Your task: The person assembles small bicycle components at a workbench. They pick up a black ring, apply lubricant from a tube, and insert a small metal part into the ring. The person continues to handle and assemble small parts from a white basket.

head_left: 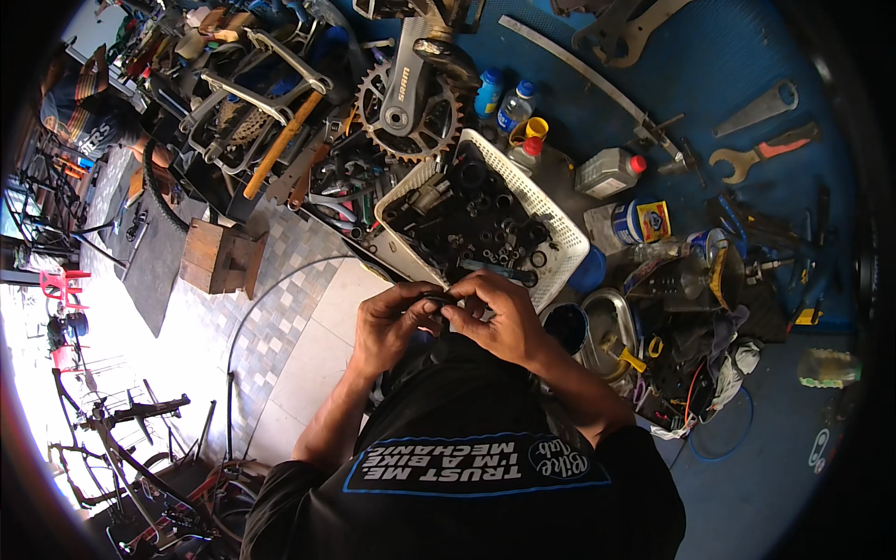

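Note:
Both my hands meet at the middle, close to my body, over the near edge of a white plastic basket (551, 210). My left hand (397, 315) pinches a small dark part (437, 301), perhaps a ring or fitting; its exact kind is too small to tell. The fingertips of my right hand (495, 313) close on the same part from the other side. Inside the basket lie several small dark rings, nuts and metal bike fittings (504, 247). Beyond it stands a bicycle crankset (401, 112) with its toothed chainring.
Bottles, including a grey one with a red cap (611, 173), stand right of the basket. A round metal tray (611, 327) lies nearer. Wrenches (765, 154) hang on the blue wall. Left are hand tools, a wooden block (213, 257), a thin cable (233, 350) and bike frames (103, 420). Another person (89, 117) is far left.

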